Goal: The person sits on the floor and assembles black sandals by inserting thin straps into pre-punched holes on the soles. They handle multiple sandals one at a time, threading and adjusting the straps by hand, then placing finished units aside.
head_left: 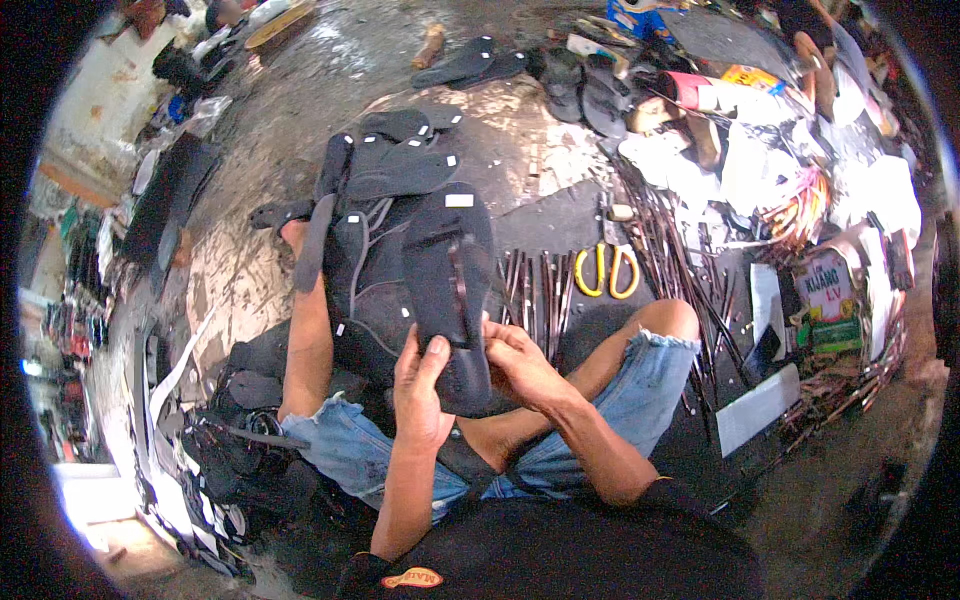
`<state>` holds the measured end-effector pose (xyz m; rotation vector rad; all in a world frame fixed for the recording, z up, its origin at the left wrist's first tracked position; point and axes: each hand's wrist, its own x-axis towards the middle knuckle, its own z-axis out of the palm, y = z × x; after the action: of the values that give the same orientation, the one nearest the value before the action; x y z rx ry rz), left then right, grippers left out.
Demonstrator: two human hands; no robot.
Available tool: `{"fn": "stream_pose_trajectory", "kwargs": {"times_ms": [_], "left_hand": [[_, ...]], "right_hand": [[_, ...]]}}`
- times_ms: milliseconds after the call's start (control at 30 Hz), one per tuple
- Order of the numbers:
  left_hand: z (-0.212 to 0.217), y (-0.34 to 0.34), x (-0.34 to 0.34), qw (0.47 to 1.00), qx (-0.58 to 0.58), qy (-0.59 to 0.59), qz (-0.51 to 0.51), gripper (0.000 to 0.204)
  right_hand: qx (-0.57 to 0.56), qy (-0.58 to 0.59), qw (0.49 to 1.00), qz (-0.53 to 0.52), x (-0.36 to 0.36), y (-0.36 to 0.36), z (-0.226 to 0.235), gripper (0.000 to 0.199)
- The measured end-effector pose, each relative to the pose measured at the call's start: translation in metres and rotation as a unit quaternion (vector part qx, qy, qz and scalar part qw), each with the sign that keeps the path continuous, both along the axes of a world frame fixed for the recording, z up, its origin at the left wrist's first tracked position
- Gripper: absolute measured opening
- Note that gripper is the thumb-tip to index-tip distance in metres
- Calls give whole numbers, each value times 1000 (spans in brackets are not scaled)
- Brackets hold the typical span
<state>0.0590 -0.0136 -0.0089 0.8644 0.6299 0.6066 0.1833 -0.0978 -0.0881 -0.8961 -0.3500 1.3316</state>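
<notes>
I hold a black sandal sole [447, 270] upright in front of me, above my lap. My left hand [420, 392] grips its lower end from the left, thumb against the sole. From the right, my right hand [515, 358] pinches the sole's edge near a dark strap [462, 285] that runs down its middle. I sit on the floor in cut-off denim shorts with my knees spread.
A stack of black soles [385, 175] lies over my left leg. Yellow-handled scissors [606, 270] and rows of thin dark strips [535, 285] lie ahead. Finished sandals [585, 90], paper scraps and a tin [828, 300] crowd the right. More black pieces [240, 440] pile at my left.
</notes>
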Motion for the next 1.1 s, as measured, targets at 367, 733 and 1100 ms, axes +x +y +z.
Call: {"fn": "stream_pose_trajectory", "kwargs": {"times_ms": [367,733,1100], "left_hand": [[-7,62,-47,832,493,234,-105,73],[10,47,-17,943,219,45,245,25],[21,25,-19,919,319,68,221,29]], "right_hand": [[144,-577,783,-181,75,-8,109,36],[-12,-224,952,-206,10,27,99,21],[28,-642,720,-261,0,34,94,25]]}}
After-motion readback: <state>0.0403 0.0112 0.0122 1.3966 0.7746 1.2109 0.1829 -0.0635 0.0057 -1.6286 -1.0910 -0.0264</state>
